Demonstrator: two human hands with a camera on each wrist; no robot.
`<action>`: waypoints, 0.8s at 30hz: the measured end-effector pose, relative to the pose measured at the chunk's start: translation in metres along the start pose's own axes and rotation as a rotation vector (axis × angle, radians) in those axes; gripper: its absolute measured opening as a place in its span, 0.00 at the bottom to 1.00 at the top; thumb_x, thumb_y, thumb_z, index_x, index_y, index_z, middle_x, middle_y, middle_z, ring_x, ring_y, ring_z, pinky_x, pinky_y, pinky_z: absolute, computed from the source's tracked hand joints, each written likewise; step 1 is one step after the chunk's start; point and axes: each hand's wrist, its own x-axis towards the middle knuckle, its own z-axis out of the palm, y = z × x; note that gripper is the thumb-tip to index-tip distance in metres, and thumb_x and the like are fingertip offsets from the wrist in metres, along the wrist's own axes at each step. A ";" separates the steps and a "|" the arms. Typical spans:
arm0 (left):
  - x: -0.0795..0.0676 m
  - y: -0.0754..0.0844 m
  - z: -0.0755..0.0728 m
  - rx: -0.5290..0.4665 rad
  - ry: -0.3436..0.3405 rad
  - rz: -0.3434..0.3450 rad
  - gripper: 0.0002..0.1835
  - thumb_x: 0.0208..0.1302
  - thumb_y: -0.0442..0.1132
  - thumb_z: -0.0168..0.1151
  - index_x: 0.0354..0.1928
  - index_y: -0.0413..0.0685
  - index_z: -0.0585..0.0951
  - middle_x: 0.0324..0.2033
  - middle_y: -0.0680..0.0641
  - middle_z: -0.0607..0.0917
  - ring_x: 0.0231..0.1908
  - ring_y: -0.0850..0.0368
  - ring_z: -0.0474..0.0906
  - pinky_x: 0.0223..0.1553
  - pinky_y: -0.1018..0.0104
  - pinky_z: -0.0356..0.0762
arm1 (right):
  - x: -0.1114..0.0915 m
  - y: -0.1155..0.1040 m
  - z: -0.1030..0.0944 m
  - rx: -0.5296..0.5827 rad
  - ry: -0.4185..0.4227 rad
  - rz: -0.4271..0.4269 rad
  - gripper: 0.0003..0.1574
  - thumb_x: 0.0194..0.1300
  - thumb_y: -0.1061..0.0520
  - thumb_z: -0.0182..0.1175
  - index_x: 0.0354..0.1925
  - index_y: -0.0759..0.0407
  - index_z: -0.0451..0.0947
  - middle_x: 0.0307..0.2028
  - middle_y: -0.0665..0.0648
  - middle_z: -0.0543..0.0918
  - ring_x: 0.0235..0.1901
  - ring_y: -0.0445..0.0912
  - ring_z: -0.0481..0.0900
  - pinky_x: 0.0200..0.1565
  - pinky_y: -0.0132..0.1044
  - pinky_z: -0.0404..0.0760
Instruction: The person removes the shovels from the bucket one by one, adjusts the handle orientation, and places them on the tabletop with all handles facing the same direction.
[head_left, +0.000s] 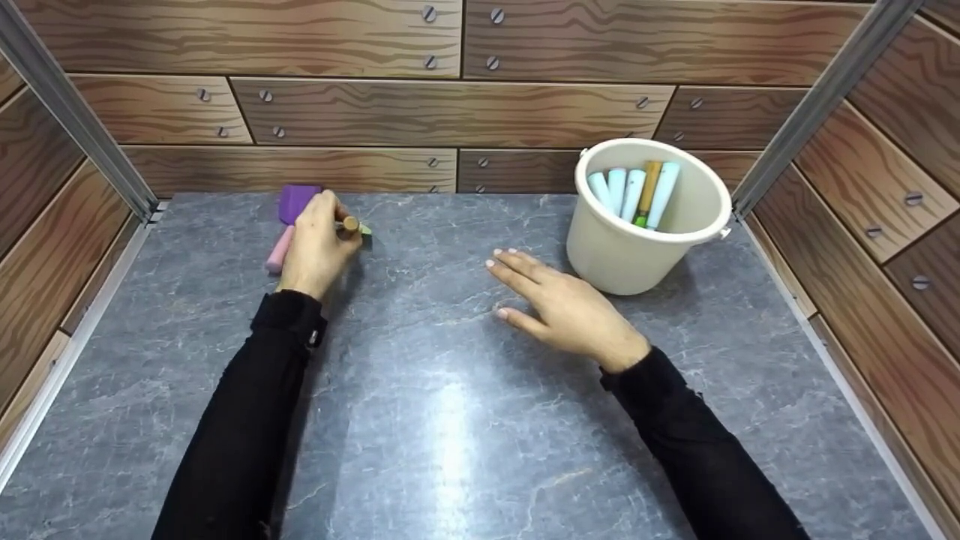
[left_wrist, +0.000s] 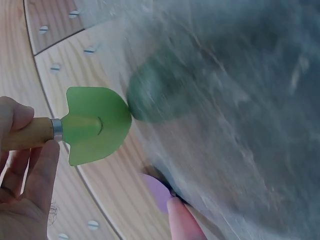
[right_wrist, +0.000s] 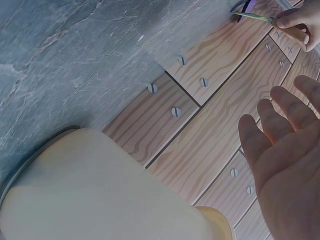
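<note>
At the back left, my left hand (head_left: 316, 244) grips the wooden handle of a small green garden trowel (left_wrist: 97, 125). In the left wrist view the trowel's blade points down, its tip right at the grey tabletop. Just left of that hand a purple trowel (head_left: 298, 202) with a pink handle lies on the table, partly hidden by the hand. My right hand (head_left: 566, 315) holds nothing; its fingers are straight and spread over the table, just left of and in front of a cream bucket (head_left: 626, 262).
Several light blue handles (head_left: 634, 191) and one wooden handle (head_left: 651, 187) with green at its lower end stand in the bucket. Wood-patterned panels (head_left: 450, 112) wall the table at the back and both sides, with metal posts (head_left: 817, 97) at the corners.
</note>
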 end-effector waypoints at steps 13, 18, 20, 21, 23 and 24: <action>0.012 -0.006 0.000 0.082 0.059 -0.087 0.12 0.74 0.24 0.72 0.52 0.34 0.79 0.53 0.31 0.87 0.59 0.24 0.89 0.64 0.29 0.91 | 0.000 0.001 0.002 0.018 0.000 -0.007 0.47 0.91 0.34 0.61 0.93 0.50 0.65 0.92 0.58 0.69 0.92 0.59 0.68 0.88 0.61 0.76; 0.016 -0.008 -0.001 0.109 0.044 -0.134 0.11 0.80 0.28 0.73 0.58 0.35 0.83 0.59 0.31 0.89 0.62 0.23 0.90 0.66 0.27 0.91 | 0.000 0.001 0.002 0.023 0.000 -0.004 0.47 0.91 0.34 0.61 0.93 0.50 0.65 0.92 0.59 0.69 0.92 0.59 0.68 0.89 0.60 0.76; 0.017 -0.010 -0.001 0.122 0.037 -0.141 0.11 0.82 0.29 0.71 0.59 0.35 0.84 0.60 0.31 0.90 0.63 0.24 0.90 0.68 0.29 0.90 | 0.000 0.001 0.002 0.026 0.002 -0.003 0.47 0.91 0.34 0.62 0.93 0.50 0.66 0.92 0.59 0.70 0.92 0.58 0.68 0.89 0.60 0.75; 0.017 -0.010 -0.001 0.128 0.034 -0.143 0.11 0.82 0.29 0.70 0.60 0.35 0.85 0.60 0.31 0.91 0.63 0.25 0.90 0.68 0.30 0.90 | 0.000 0.001 0.002 0.027 0.003 -0.003 0.47 0.91 0.35 0.63 0.93 0.50 0.66 0.92 0.59 0.70 0.92 0.58 0.68 0.89 0.60 0.75; 0.016 -0.011 -0.002 0.139 0.027 -0.142 0.11 0.84 0.28 0.69 0.61 0.34 0.86 0.60 0.30 0.92 0.63 0.25 0.91 0.69 0.31 0.90 | 0.000 0.001 0.002 0.028 0.005 -0.004 0.46 0.90 0.36 0.64 0.93 0.50 0.66 0.91 0.59 0.70 0.91 0.58 0.69 0.89 0.61 0.76; 0.016 -0.012 -0.002 0.145 0.024 -0.142 0.11 0.84 0.29 0.68 0.62 0.34 0.86 0.59 0.30 0.92 0.63 0.25 0.91 0.69 0.31 0.90 | 0.000 0.001 0.002 0.030 0.008 -0.006 0.46 0.90 0.36 0.64 0.93 0.51 0.66 0.91 0.60 0.71 0.91 0.59 0.69 0.89 0.61 0.76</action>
